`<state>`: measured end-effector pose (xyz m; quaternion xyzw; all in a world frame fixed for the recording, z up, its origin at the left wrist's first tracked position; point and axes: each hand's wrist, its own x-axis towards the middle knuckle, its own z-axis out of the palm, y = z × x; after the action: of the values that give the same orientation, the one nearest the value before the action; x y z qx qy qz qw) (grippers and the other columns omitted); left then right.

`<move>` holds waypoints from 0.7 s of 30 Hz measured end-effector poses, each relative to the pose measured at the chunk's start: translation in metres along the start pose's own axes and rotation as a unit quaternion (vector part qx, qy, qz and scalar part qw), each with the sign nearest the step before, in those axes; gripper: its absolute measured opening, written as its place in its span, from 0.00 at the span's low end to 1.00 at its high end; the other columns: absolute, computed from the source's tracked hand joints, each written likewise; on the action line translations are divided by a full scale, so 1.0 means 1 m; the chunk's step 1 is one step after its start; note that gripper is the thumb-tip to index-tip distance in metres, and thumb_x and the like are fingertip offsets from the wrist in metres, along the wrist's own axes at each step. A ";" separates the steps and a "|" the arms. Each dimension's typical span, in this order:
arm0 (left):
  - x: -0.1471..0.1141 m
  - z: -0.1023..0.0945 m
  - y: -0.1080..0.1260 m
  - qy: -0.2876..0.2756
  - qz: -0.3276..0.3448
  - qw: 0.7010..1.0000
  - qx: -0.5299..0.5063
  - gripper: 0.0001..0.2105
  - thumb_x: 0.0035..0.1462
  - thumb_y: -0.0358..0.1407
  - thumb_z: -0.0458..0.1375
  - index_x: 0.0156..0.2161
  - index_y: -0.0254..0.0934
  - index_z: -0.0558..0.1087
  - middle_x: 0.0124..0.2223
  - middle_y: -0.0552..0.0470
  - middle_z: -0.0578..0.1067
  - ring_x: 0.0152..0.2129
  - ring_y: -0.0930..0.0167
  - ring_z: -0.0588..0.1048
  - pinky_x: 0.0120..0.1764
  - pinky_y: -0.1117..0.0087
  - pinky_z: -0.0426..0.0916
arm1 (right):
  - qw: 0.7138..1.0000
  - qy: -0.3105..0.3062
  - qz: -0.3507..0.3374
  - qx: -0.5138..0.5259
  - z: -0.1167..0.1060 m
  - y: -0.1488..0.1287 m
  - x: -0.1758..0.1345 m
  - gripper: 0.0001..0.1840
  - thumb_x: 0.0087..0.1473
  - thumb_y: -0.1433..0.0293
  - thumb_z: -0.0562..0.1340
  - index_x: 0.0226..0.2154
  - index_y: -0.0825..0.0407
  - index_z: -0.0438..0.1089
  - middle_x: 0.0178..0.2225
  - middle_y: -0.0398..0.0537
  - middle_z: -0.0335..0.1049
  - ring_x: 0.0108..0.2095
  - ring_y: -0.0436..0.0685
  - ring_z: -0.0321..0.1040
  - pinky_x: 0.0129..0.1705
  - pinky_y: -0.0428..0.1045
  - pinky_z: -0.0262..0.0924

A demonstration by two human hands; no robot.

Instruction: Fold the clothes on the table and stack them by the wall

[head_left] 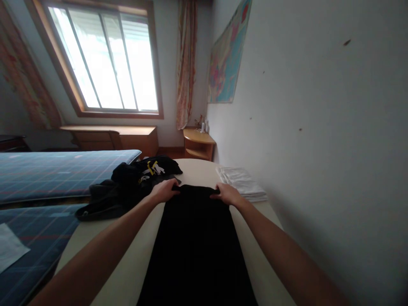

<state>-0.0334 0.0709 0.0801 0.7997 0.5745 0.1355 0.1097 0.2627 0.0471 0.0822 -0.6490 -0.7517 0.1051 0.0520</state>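
A long black garment (pixel 197 246) lies stretched flat on the pale table, running from the middle toward me and out of view at the bottom. Its far edge is held at both corners. My left hand (pixel 164 191) pinches the far left corner, while my right hand (pixel 228 194) grips the far right one. Whether it is folded trousers or another garment, I cannot tell. Just beyond my left hand lies a heap of dark clothes (pixel 108 197) with a yellow and white print on top. A folded white cloth stack (pixel 244 183) sits past my right hand.
The round-ended pale table (pixel 194 165) stands against the white wall (pixel 318 170) on my right. Two blue plaid mattresses (pixel 63 170) are at the left, with a white sheet (pixel 11 246) on the nearer one. A corner shelf (pixel 199 137) and a wooden desk (pixel 127 128) stand under the window side.
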 end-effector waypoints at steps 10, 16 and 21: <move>-0.038 -0.037 0.003 0.071 0.089 0.986 -0.124 0.11 0.53 0.40 0.60 0.40 0.37 0.70 0.38 0.51 0.76 0.36 0.66 0.73 0.42 0.67 0.67 | 0.975 0.184 -0.117 0.051 -0.037 -0.016 -0.052 0.16 0.56 0.58 0.68 0.41 0.50 0.70 0.37 0.46 0.76 0.38 0.57 0.72 0.40 0.49 0.58; -0.104 -0.042 0.018 0.073 0.086 0.951 -0.288 0.17 0.49 0.39 0.61 0.45 0.37 0.70 0.39 0.51 0.76 0.36 0.65 0.74 0.41 0.66 0.69 | 0.960 0.192 -0.193 0.068 -0.040 -0.019 -0.109 0.11 0.55 0.65 0.68 0.41 0.49 0.72 0.38 0.45 0.77 0.40 0.58 0.72 0.44 0.52 0.60; -0.158 -0.032 0.019 0.037 0.136 0.955 -0.260 0.11 0.49 0.30 0.57 0.40 0.39 0.71 0.40 0.52 0.75 0.39 0.67 0.73 0.43 0.68 0.66 | 0.952 0.203 -0.229 0.030 -0.023 -0.023 -0.159 0.19 0.47 0.77 0.69 0.43 0.48 0.71 0.40 0.46 0.75 0.43 0.61 0.71 0.49 0.56 0.57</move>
<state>-0.0756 -0.0844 0.1020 0.8085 0.4091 0.3230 0.2732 0.2692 -0.1105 0.1196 -0.4652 -0.8504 -0.0210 0.2451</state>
